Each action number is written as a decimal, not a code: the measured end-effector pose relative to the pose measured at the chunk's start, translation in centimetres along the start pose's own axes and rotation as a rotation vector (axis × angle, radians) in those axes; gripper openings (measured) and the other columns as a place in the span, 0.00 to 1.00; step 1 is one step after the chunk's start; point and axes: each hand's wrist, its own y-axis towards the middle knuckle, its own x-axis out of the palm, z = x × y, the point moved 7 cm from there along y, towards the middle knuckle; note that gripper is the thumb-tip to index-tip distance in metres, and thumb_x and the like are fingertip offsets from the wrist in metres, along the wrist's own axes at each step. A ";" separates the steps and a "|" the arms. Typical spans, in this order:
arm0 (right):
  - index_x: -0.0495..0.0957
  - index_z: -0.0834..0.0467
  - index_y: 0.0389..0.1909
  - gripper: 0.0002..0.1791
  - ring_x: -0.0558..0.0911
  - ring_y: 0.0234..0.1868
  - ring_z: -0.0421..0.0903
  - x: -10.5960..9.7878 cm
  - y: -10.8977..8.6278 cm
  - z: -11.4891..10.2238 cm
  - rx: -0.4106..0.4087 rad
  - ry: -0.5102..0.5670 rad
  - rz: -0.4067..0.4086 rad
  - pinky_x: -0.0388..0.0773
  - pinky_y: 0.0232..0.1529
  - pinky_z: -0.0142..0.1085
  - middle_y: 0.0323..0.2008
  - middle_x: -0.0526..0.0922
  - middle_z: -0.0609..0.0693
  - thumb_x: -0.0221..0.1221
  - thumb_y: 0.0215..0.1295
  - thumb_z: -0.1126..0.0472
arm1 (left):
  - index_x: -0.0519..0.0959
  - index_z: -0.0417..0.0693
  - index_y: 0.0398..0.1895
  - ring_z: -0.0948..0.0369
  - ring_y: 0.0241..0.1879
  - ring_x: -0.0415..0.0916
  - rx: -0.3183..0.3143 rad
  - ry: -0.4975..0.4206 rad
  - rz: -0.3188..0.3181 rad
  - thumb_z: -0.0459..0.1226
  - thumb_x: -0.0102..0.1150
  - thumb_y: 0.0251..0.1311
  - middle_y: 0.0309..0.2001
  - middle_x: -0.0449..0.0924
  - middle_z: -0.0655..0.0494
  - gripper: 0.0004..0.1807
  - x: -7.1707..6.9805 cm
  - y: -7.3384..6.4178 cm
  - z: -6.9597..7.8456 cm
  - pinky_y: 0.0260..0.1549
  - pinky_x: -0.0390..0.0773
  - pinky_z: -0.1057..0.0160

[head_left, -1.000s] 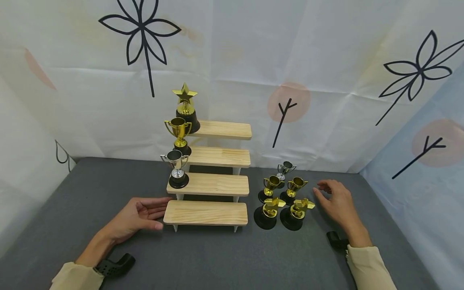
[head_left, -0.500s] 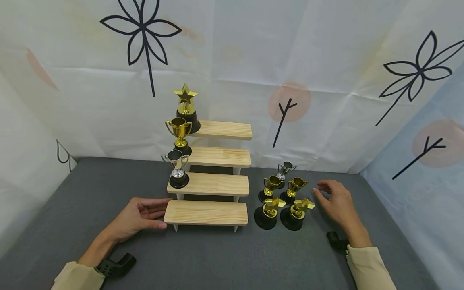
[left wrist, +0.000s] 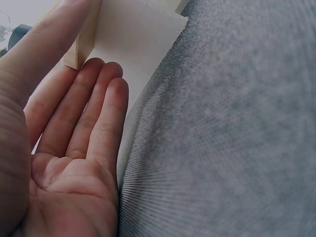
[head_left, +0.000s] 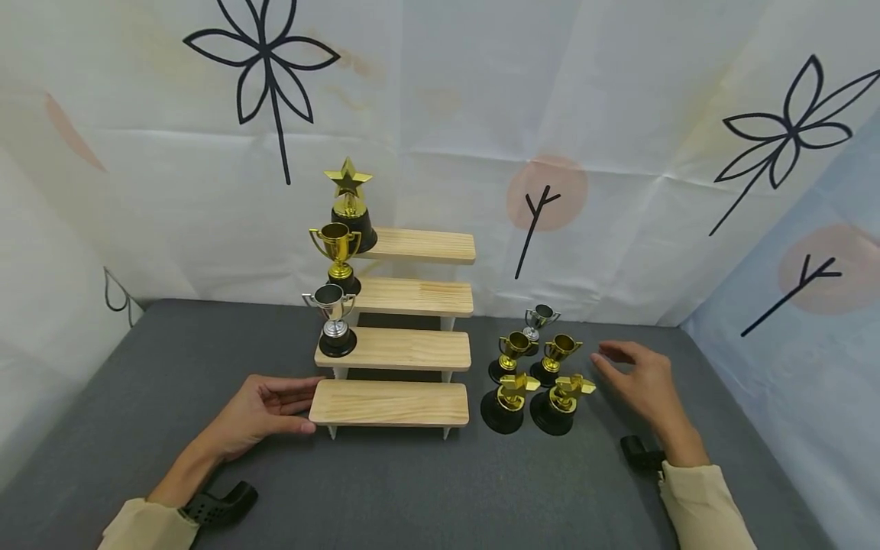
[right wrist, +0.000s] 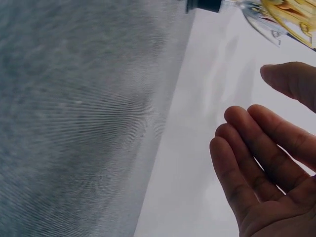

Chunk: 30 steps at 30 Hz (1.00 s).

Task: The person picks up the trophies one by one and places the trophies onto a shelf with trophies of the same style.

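Observation:
My left hand lies at the left end of a wooden four-tier stand, fingers extended, their tips right at the lowest step's edge. In the left wrist view the fingertips overlap the pale side support under a plank. On the stand's left side are a gold star trophy at the top, a gold cup below it and a silver cup lower still. My right hand, loosely bent and holding nothing, rests just right of two gold cups, a small silver cup and two gold-topped trophies.
A dark grey cloth covers the table. Behind it hangs a white printed backdrop, which also encloses both sides. Each wrist carries a black camera mount, the left one resting low over the cloth.
My left thumb has come slightly closer to the lowest step. The head view has shifted a little; trophies and stand stay in place, and my right hand is nearly still.

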 end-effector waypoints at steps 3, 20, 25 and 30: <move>0.83 0.68 0.51 0.18 0.85 0.44 0.63 -0.5 0.2 -0.2 0.018 0.029 0.005 0.83 0.45 0.63 0.44 0.86 0.65 0.70 0.64 0.62 | 0.64 0.13 0.64 0.59 0.58 0.79 -0.002 0.002 0.008 0.17 0.68 0.52 0.59 0.81 0.58 0.36 -0.1 -0.1 -0.1 0.54 0.82 0.59; 0.84 0.66 0.53 0.17 0.85 0.43 0.32 -1.0 -0.6 -0.1 0.124 0.435 -0.084 0.82 0.43 0.21 0.43 0.89 0.41 0.67 0.68 0.61 | 0.62 0.12 0.64 0.59 0.58 0.79 -0.017 0.009 0.014 0.17 0.68 0.52 0.59 0.81 0.58 0.37 -0.1 0.0 -0.1 0.54 0.83 0.58; 0.80 0.74 0.55 0.18 0.86 0.46 0.37 -0.5 -1.3 -0.2 0.129 0.606 -0.140 0.83 0.48 0.23 0.45 0.89 0.47 0.64 0.70 0.67 | 0.62 0.11 0.64 0.59 0.58 0.79 -0.017 0.003 0.014 0.17 0.69 0.52 0.59 0.81 0.57 0.37 0.0 0.1 -0.1 0.53 0.83 0.59; 0.77 0.77 0.56 0.17 0.87 0.48 0.42 0.0 -1.8 -0.1 0.135 0.779 -0.178 0.83 0.51 0.26 0.45 0.89 0.48 0.61 0.70 0.72 | 0.62 0.11 0.64 0.59 0.58 0.79 -0.013 0.010 0.013 0.17 0.68 0.52 0.59 0.81 0.56 0.37 -0.1 0.0 -0.1 0.53 0.83 0.58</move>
